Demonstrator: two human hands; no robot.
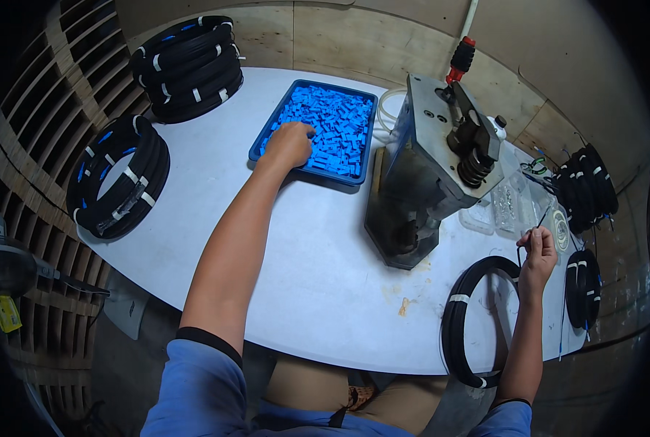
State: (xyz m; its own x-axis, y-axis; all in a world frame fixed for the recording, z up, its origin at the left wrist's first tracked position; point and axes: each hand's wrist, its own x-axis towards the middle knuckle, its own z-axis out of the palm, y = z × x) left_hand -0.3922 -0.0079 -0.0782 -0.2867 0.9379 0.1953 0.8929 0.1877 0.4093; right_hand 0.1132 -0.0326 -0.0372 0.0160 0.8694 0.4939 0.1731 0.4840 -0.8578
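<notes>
My left hand (290, 144) reaches over the near left part of a dark blue tray (254, 156). Its fingers are curled down among many small bright blue plastic pieces (339, 120), which look like connector housings. Whether a piece sits between the fingertips is hidden. On the right, my right hand (539, 255) is closed in a pinch on the end of a thin black cable, whose tip sticks up above the fingers. Below it, a coil of black cable (452, 328) bound with white tape overhangs the table's front edge.
A metal bench press (412, 175) with a red-and-black handle (462, 58) stands right of the tray. Taped black cable coils (186, 73) are stacked at the back left, with another coil (157, 156) nearer. Clear plastic boxes (507, 207) and more coils (587, 189) lie right.
</notes>
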